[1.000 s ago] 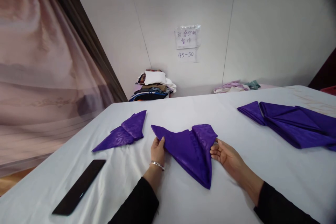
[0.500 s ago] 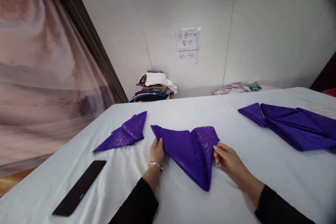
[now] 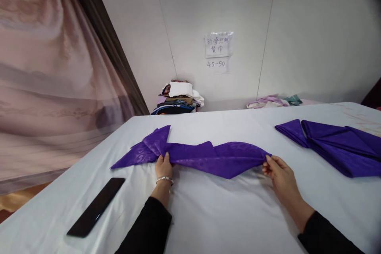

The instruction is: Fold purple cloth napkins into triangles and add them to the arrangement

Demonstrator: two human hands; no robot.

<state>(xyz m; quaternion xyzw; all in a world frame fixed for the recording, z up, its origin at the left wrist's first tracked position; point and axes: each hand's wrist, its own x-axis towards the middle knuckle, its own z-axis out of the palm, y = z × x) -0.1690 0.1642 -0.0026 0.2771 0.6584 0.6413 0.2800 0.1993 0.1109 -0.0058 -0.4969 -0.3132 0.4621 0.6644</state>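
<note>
A purple patterned napkin (image 3: 214, 158) is stretched sideways between my two hands over the white tablecloth. My left hand (image 3: 164, 166), with a bracelet at the wrist, pinches its left end. At the right end, the fingertips of my right hand (image 3: 276, 168) grip a corner. The lower edge of the cloth hangs to a blunt point near the middle. Another folded purple napkin (image 3: 143, 149) lies just left of my left hand, and the held cloth meets or overlaps it there; which one is on top I cannot tell.
A dark flat phone-like slab (image 3: 97, 206) lies at the front left. Several folded purple napkins (image 3: 342, 145) are spread at the right. Behind the table (image 3: 232, 119) are a clothes stack (image 3: 177, 97) and a fabric heap (image 3: 270, 101). A pink curtain (image 3: 59, 87) hangs left.
My hands have moved apart, the left one leftward and the right one rightward. The napkin between them went from a deep folded shape to a long, narrow, stretched band.
</note>
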